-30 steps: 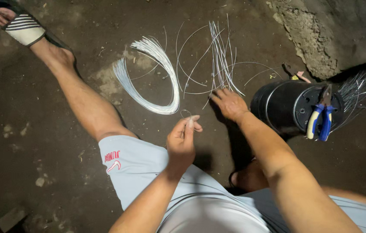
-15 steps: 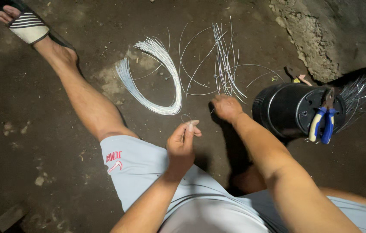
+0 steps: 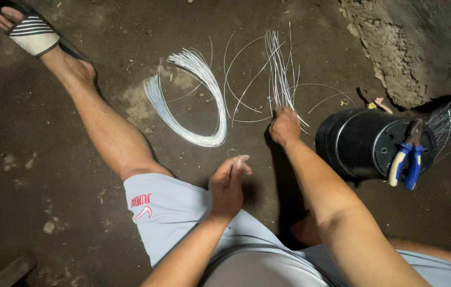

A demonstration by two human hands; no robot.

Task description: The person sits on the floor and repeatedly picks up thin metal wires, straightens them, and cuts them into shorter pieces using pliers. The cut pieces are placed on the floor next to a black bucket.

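Step in hand, as judged: sorting and picking thin wire strands off the floor. The right hand [image 3: 285, 125] is lowered onto the near end of a straight bunch of wires [image 3: 279, 69], which lies on the dirt floor [image 3: 50, 159] just left of the black bucket [image 3: 361, 142]. Its fingers are curled down and pressed together over the strand ends; whether one strand or several are caught under them cannot be told.

The left hand [image 3: 227, 183] is raised, nearer the body than the bucket and well left of it. Thumb and forefinger are pinched on a single fine wire [image 3: 233, 155], whose small loop stands just above the fingertips; the remaining fingers are folded in.

A curved bundle of wires [image 3: 193, 101] lies further left of the bucket, untouched. Blue-handled pliers [image 3: 406, 162] rest on the bucket's upturned end.

The next move likely calls for a clean pinch on one strand, separating it without dragging its neighbours.
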